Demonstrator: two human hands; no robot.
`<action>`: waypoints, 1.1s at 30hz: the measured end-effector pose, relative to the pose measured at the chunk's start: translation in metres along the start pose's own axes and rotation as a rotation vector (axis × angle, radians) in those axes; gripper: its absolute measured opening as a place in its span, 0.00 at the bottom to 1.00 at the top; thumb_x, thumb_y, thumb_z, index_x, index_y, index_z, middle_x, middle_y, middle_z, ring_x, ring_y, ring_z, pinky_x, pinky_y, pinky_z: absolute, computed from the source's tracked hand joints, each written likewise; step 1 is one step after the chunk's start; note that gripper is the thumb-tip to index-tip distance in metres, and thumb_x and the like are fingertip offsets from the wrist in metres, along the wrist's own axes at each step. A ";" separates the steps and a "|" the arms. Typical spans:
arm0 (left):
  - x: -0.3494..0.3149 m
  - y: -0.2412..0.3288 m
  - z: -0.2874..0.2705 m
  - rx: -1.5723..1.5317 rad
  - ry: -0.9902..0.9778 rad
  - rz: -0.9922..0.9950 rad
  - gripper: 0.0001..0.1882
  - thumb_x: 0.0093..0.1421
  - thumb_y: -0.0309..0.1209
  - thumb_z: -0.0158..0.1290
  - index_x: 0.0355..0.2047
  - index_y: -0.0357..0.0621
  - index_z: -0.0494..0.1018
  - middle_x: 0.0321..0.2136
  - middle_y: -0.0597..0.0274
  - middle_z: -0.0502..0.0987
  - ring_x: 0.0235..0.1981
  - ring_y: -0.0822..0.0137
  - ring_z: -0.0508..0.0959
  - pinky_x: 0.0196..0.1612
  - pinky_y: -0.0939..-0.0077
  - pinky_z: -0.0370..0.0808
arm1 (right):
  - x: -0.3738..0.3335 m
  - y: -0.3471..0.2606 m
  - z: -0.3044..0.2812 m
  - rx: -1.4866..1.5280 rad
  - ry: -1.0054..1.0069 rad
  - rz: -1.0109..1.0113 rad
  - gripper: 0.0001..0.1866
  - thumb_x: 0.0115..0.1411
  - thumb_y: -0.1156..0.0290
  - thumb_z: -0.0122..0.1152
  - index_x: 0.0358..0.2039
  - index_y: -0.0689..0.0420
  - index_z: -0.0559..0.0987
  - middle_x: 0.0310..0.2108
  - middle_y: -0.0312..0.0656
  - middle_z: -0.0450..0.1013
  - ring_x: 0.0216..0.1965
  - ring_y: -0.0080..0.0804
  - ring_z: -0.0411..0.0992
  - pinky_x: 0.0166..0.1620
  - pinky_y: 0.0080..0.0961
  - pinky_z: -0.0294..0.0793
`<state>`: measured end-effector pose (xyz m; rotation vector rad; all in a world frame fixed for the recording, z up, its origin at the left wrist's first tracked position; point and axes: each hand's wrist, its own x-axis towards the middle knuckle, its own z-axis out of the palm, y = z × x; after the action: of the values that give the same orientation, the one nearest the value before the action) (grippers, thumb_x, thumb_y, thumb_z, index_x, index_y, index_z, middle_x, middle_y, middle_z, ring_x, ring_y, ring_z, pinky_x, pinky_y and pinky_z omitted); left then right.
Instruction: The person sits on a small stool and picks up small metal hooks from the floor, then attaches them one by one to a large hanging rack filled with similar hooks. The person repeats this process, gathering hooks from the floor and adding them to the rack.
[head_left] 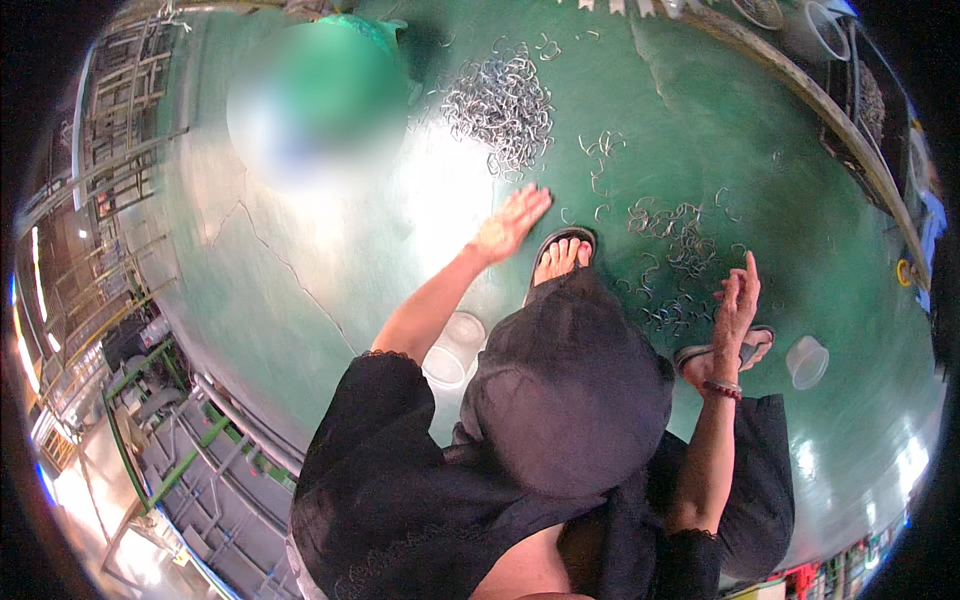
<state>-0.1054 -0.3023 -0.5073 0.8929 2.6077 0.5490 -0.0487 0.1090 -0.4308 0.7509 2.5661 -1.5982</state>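
My left hand (pixel 512 222) is stretched out over the green floor, fingers straight and nothing in them. Just beyond its fingertips lies a large heap of small curved metal pieces (pixel 503 108), silvery and C-shaped. On the right, my right hand (pixel 737 298) hovers above my sandalled foot, index finger extended and the others partly bent; I see nothing held. To its left spreads a looser group of curved pieces (pixel 672 228), with darker curved pieces (pixel 676 312) nearer me. A few single pieces lie between the heap and this group.
A translucent plastic tub (pixel 456 345) sits by my left forearm; another tub (pixel 807 362) is right of my right foot. A blurred green shape (pixel 345 75) stands at far left. A long curved rail (pixel 800 90) borders the far right. Metal frames (pixel 200 450) line the left.
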 end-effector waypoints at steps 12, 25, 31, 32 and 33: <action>0.163 0.096 0.039 -0.101 0.375 -0.066 0.36 0.42 0.11 0.42 0.56 0.35 0.55 0.57 0.39 0.52 0.59 0.41 0.52 0.60 0.56 0.54 | -0.026 0.044 -0.045 -0.055 0.246 0.343 0.24 0.58 0.72 0.51 0.56 0.45 0.65 0.34 0.38 0.71 0.27 0.22 0.72 0.27 0.18 0.75; 0.022 0.031 0.041 -0.285 0.051 -0.879 0.20 0.40 0.20 0.47 0.38 0.35 0.63 0.34 0.43 0.68 0.40 0.46 0.66 0.46 0.59 0.65 | -0.125 0.108 0.079 0.382 0.245 1.266 0.29 0.48 0.77 0.54 0.48 0.64 0.53 0.43 0.58 0.60 0.24 0.43 0.72 0.28 0.40 0.79; 0.140 0.097 0.012 -0.061 -0.326 -0.766 0.23 0.47 0.21 0.51 0.44 0.34 0.57 0.45 0.33 0.60 0.44 0.38 0.70 0.46 0.53 0.70 | -0.063 0.030 0.106 0.333 0.402 1.265 0.35 0.44 0.79 0.59 0.51 0.69 0.52 0.49 0.57 0.57 0.37 0.40 0.71 0.31 0.22 0.79; 0.148 0.102 0.011 -0.023 -0.345 -0.728 0.22 0.47 0.21 0.50 0.44 0.34 0.58 0.44 0.33 0.60 0.42 0.38 0.71 0.46 0.54 0.70 | -0.056 0.022 0.109 0.398 0.411 1.212 0.35 0.44 0.80 0.59 0.51 0.69 0.52 0.49 0.56 0.57 0.37 0.39 0.72 0.30 0.23 0.80; 0.155 0.103 0.010 -0.086 -0.293 -0.610 0.22 0.47 0.21 0.50 0.43 0.35 0.58 0.43 0.34 0.61 0.41 0.39 0.71 0.45 0.54 0.70 | -0.046 0.013 0.117 0.452 0.421 1.192 0.34 0.44 0.81 0.58 0.51 0.69 0.53 0.48 0.55 0.58 0.36 0.39 0.71 0.31 0.25 0.80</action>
<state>-0.1647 -0.1257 -0.4973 0.1095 2.3854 0.3244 -0.0293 -0.0038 -0.4849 2.2288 1.2153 -1.5529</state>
